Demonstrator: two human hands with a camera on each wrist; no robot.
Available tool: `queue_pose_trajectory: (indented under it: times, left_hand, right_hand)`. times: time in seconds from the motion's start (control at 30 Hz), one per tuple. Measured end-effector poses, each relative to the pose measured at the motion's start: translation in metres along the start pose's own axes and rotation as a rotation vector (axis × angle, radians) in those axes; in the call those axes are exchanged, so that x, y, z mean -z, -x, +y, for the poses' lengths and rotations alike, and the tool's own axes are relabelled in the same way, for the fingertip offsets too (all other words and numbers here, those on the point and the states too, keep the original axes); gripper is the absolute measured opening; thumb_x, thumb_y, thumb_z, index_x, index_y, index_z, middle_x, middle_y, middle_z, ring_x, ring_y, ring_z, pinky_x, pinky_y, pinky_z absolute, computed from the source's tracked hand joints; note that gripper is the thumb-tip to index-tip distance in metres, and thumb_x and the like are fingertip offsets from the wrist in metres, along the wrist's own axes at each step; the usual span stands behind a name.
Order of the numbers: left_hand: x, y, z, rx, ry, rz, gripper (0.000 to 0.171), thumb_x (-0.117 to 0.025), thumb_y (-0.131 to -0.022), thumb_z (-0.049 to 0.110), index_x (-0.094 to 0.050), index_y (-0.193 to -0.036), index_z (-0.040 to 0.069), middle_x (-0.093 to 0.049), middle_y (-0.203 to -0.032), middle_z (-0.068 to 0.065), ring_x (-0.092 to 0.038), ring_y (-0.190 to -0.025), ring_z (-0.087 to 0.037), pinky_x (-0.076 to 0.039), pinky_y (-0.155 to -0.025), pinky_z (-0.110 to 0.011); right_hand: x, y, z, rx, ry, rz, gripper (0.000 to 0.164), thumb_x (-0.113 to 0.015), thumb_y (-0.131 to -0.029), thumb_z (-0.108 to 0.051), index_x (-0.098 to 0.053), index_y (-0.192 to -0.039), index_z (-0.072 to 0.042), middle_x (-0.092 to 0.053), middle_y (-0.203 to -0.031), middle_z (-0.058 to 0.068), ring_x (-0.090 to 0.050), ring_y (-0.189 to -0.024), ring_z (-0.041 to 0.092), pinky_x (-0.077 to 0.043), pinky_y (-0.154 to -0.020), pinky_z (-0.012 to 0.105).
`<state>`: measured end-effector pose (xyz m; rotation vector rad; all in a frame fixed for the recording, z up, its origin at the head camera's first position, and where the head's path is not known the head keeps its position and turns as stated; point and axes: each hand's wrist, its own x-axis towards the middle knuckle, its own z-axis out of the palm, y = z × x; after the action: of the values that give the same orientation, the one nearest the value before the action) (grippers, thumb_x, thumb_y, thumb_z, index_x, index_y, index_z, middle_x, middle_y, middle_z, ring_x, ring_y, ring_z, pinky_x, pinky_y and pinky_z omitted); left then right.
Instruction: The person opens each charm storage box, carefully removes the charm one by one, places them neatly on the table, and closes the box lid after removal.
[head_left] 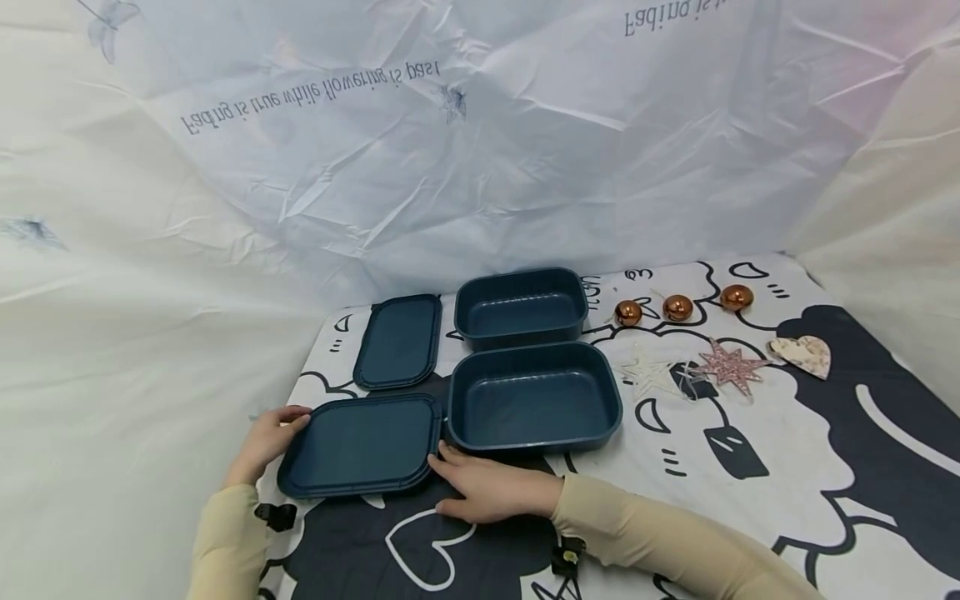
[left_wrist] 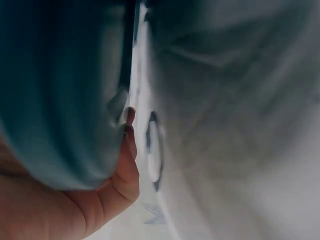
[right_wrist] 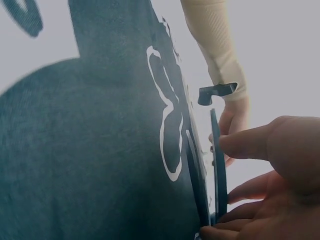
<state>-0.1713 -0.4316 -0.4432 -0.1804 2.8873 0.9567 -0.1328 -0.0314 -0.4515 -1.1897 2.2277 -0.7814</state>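
Observation:
A dark blue rectangular lid (head_left: 360, 446) with a raised rim lies at the front left, between both hands. The left hand (head_left: 272, 442) grips its left edge; in the left wrist view, the curled fingers (left_wrist: 127, 175) wrap around the rounded end of the lid (left_wrist: 60, 100). At the lid's lower right corner is the right hand (head_left: 491, 487), its fingers extended and touching the edge, thumb spread apart. From the right wrist view, the lid (right_wrist: 218, 175) appears edge-on beside the right fingertips. A deep dark blue container (head_left: 534, 396) stands just beyond the right hand.
A second lid (head_left: 399, 342) and another container (head_left: 521, 308) sit behind. To the right are copper balls (head_left: 678, 307), a white star (head_left: 647, 372), a pink glitter star (head_left: 732, 367) and a patterned heart (head_left: 804, 355). A pale sheet (head_left: 450, 192) hangs behind the patterned cloth.

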Motion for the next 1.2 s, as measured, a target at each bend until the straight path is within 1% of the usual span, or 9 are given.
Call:
queue_pose_trajectory:
  times: [0.17,0.27,0.47,0.63,0.7,0.8,0.87,0.93,1.2]
  left_hand:
    - [0.015,0.007,0.006,-0.012,0.014,0.018,0.045,-0.049,-0.108,0.024,-0.057,-0.134,-0.013,-0.057,-0.130,-0.035,-0.058,-0.112,-0.044,-0.052,-0.086,-0.048]
    - [0.027,0.012,0.012,-0.027,0.008,0.050,0.046,-0.048,-0.109,0.025,-0.056,-0.136,-0.012,-0.055,-0.133,-0.036,-0.059,-0.111,-0.045,-0.054,-0.083,-0.045]
    - [0.051,0.025,0.023,-0.062,-0.014,0.137,0.046,-0.048,-0.109,0.025,-0.056,-0.138,-0.010,-0.055,-0.131,-0.035,-0.061,-0.089,-0.028,-0.052,-0.064,-0.029]
    - [0.066,0.033,0.036,-0.089,-0.034,0.192,0.045,-0.047,-0.109,0.025,-0.055,-0.140,-0.008,-0.057,-0.127,-0.033,-0.058,-0.078,-0.018,-0.051,-0.060,-0.028]
    - [0.072,0.035,0.042,-0.099,-0.029,0.204,0.046,-0.047,-0.109,0.025,-0.054,-0.140,-0.008,-0.056,-0.127,-0.033,-0.058,-0.076,-0.014,-0.052,-0.060,-0.028]
    - [0.077,0.034,0.052,-0.115,-0.012,0.213,0.047,-0.047,-0.109,0.025,-0.053,-0.142,-0.007,-0.055,-0.128,-0.033,-0.059,-0.075,-0.008,-0.053,-0.061,-0.025]
    - [0.080,0.033,0.060,-0.122,-0.007,0.218,0.047,-0.048,-0.109,0.026,-0.053,-0.143,-0.006,-0.056,-0.127,-0.033,-0.059,-0.075,-0.007,-0.053,-0.061,-0.024]
    - [0.081,0.032,0.068,-0.124,-0.010,0.228,0.047,-0.047,-0.109,0.027,-0.053,-0.144,-0.004,-0.057,-0.125,-0.031,-0.060,-0.074,-0.007,-0.052,-0.060,-0.024]
    - [0.079,0.022,0.105,-0.186,0.057,0.282,0.045,-0.050,-0.108,0.028,-0.056,-0.143,-0.001,-0.058,-0.129,-0.028,-0.057,-0.078,0.004,-0.056,-0.066,-0.020]
  right_hand:
    - [0.003,0.000,-0.006,0.037,0.021,0.057,0.068,-0.048,-0.107,-0.044,-0.024,-0.162,-0.012,-0.014,-0.166,0.017,-0.023,-0.151,0.022,-0.033,-0.116,0.035]
    - [0.007,0.001,-0.015,0.057,0.016,0.098,0.068,-0.048,-0.108,-0.041,-0.022,-0.162,-0.011,-0.011,-0.167,0.016,-0.023,-0.150,0.024,-0.034,-0.116,0.037]
    - [0.015,0.002,-0.029,0.110,-0.019,0.193,0.067,-0.047,-0.109,-0.037,-0.017,-0.163,-0.012,-0.007,-0.168,0.013,-0.022,-0.150,0.024,-0.034,-0.116,0.039]
    - [0.024,0.002,-0.034,0.155,-0.031,0.273,0.065,-0.048,-0.109,-0.032,-0.018,-0.162,-0.011,-0.006,-0.168,0.012,-0.029,-0.148,0.022,-0.041,-0.109,0.032]
    - [0.030,0.003,-0.036,0.164,-0.041,0.310,0.064,-0.049,-0.109,-0.030,-0.019,-0.162,-0.011,-0.006,-0.168,0.010,-0.045,-0.138,0.017,-0.045,-0.099,0.027]
    - [0.039,0.006,-0.037,0.178,-0.049,0.385,0.061,-0.050,-0.109,-0.027,-0.023,-0.161,-0.011,-0.010,-0.168,0.010,-0.064,-0.095,0.008,-0.048,-0.081,0.023]
    - [0.044,0.008,-0.037,0.192,-0.054,0.439,0.060,-0.051,-0.108,-0.025,-0.026,-0.161,-0.010,-0.012,-0.168,0.010,-0.054,-0.066,0.005,-0.044,-0.070,0.022]
    - [0.049,0.011,-0.036,0.211,-0.065,0.494,0.058,-0.051,-0.108,-0.022,-0.028,-0.160,-0.010,-0.015,-0.167,0.010,-0.042,-0.051,0.005,-0.042,-0.062,0.023]
    - [0.068,0.024,-0.024,0.269,-0.108,0.723,0.053,-0.055,-0.106,-0.011,-0.038,-0.156,-0.008,-0.025,-0.164,0.009,-0.026,-0.038,0.002,-0.036,-0.044,0.023]
